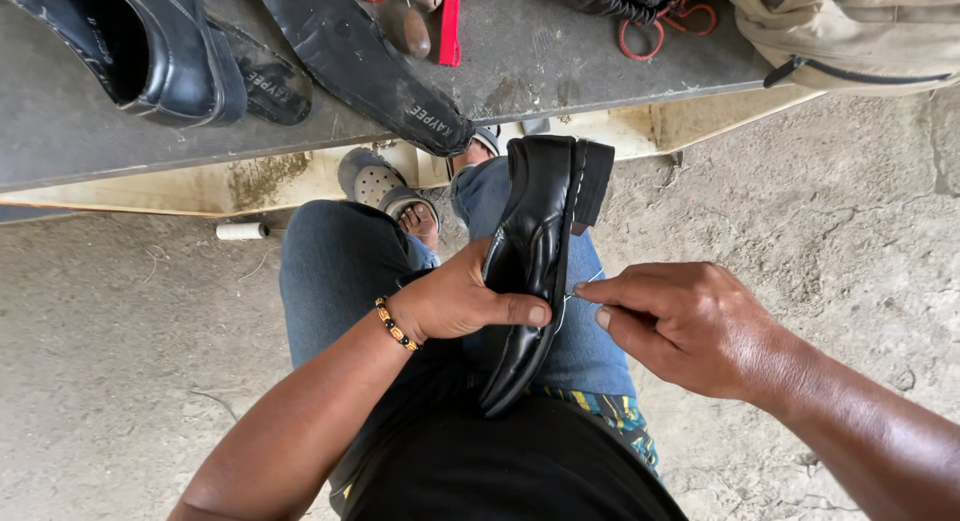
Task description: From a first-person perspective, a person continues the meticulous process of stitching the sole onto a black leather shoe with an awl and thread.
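Your hands work a black shoe over your lap.

Your left hand (455, 303) is closed around the black shoe (535, 251), thumb laid across its upper, holding it on edge above your knees with the heel pointing far and the toe near. Your right hand (680, 326) is pinched shut, fingertips (590, 293) gripping a thin needle (585, 284) just at the shoe's sole edge on the right. A beaded bracelet (394, 324) sits on your left wrist. Far from you runs a low grey bench (540, 61); on its left stands another black shoe (130, 46), with two loose black soles (365, 66) beside it. A tan bag (850, 31) lies at the far right. A small white spool (241, 231) rests on the concrete floor (120, 351) to the left.
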